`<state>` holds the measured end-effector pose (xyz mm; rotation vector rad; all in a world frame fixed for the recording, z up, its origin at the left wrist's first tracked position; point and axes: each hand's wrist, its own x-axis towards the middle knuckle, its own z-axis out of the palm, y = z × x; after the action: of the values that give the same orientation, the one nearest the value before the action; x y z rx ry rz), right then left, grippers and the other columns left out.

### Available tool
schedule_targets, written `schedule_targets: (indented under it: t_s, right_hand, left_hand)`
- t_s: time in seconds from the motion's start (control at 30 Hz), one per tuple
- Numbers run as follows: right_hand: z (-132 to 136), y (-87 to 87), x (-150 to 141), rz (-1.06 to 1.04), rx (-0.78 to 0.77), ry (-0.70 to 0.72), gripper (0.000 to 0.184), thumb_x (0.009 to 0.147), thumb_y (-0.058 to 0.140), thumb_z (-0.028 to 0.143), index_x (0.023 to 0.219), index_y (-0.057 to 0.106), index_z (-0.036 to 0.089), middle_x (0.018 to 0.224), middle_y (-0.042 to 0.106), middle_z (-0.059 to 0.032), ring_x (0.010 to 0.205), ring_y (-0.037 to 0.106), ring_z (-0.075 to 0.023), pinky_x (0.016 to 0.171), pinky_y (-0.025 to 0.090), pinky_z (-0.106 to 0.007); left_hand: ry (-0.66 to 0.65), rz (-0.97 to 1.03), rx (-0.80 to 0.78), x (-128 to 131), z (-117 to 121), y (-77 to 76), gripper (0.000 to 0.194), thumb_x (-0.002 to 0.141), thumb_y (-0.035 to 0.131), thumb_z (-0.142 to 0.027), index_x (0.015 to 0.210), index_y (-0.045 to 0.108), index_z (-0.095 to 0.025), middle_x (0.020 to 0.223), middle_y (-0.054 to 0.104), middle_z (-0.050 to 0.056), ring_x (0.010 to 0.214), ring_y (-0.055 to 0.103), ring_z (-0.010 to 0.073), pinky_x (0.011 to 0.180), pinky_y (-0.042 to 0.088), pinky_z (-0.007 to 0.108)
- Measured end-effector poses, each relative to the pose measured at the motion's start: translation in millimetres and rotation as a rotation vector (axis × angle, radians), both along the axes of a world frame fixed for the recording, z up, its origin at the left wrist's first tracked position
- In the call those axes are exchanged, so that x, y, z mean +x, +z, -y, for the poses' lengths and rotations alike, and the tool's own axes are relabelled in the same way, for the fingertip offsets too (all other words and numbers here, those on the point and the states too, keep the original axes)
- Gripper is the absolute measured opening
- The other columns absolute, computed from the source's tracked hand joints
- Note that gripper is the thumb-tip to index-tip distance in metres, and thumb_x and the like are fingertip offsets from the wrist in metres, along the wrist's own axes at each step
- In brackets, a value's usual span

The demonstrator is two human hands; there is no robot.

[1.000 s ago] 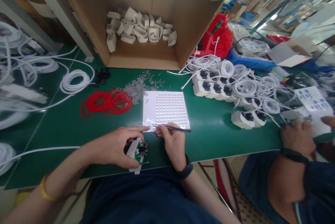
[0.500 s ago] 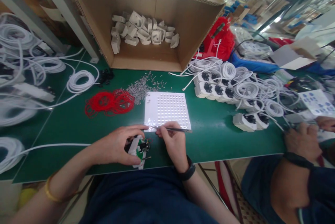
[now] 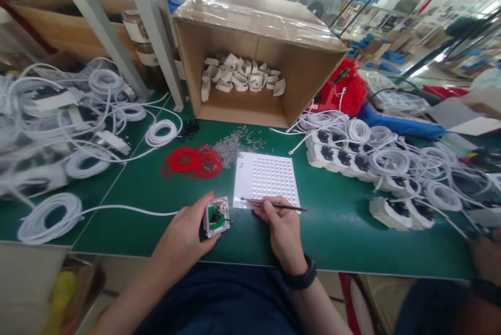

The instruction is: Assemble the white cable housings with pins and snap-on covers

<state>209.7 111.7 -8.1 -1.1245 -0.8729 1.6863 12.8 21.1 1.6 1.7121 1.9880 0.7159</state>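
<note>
My left hand (image 3: 186, 228) is closed around a small white camera-like housing (image 3: 206, 226). Its open side faces up and shows a green circuit board with a black round part in the middle. A white cable (image 3: 133, 210) runs leftward from behind the hand. Between the fingers of my right hand (image 3: 284, 230) is a pair of dark, thin tweezers (image 3: 291, 206), held almost level with the tip pointing left. The tip is over the lower edge of a white sheet (image 3: 243, 181) bearing rows of small pale pads. Whether the tip grips anything is too small to tell.
Behind the sheet lie loose screws (image 3: 230, 151) and red rubber rings (image 3: 183, 163). A cardboard box (image 3: 242, 110) with white shells stands at the back. Coiled white cables (image 3: 50, 217) cover the left; white housings (image 3: 389, 213) with cables stand right. A co-worker's hand (image 3: 487, 254) is far right.
My left hand has drawn its fingertips off the sheet's edge and turned the housing so the circuit board faces up. My right hand still holds the tweezers over the sheet. The view has shifted.
</note>
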Motion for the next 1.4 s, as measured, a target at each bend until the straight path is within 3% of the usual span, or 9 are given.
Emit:
schedule_targets:
  t_s: [0.17,0.3,0.9,1.4]
  right_hand:
    - [2.6,26.2,-17.8,-0.302,-0.176,0.165,0.022,0.070,0.075,0.030,0.075,0.058,0.018,0.076,0.071,-0.0028,0.076,0.068,-0.0154,0.074,0.053,-0.027]
    - [8.0,35.1,-37.7,-0.333,-0.145,0.202,0.020,0.068,0.077,0.026,0.070,0.059,0.017,0.073,0.070,-0.0018,0.073,0.066,-0.0148,0.078,0.050,-0.029]
    - [5.3,40.8,-47.7,-0.053,0.018,0.198,0.019,0.066,0.076,0.029,0.071,0.062,0.018,0.074,0.070,-0.0037,0.073,0.063,-0.0185,0.075,0.046,-0.034]
    - [10.2,39.3,-51.1,-0.011,0.045,0.190,0.019,0.066,0.076,0.031,0.071,0.063,0.018,0.076,0.069,-0.0028,0.073,0.062,-0.0182,0.077,0.046,-0.035]
  left_hand:
    - [0.125,0.450,0.086,5.1,-5.0,-5.7,0.064,0.071,0.069,-0.023,0.125,0.036,-0.026,0.130,0.052,0.006,0.116,0.053,0.0205,0.101,0.043,0.037]
    - [0.177,0.658,0.161,8.7,-7.8,-11.7,0.065,0.069,0.072,-0.019,0.124,0.037,-0.025,0.131,0.051,0.006,0.117,0.052,0.0188,0.103,0.041,0.036]
    - [0.156,0.716,0.192,8.3,-5.4,-12.5,0.067,0.068,0.074,-0.019,0.125,0.039,-0.025,0.129,0.052,0.006,0.117,0.052,0.0204,0.102,0.042,0.037]
    - [0.178,0.701,0.236,9.1,-5.6,-9.2,0.064,0.066,0.073,-0.017,0.122,0.042,-0.022,0.123,0.056,0.006,0.113,0.056,0.0205,0.100,0.044,0.035]
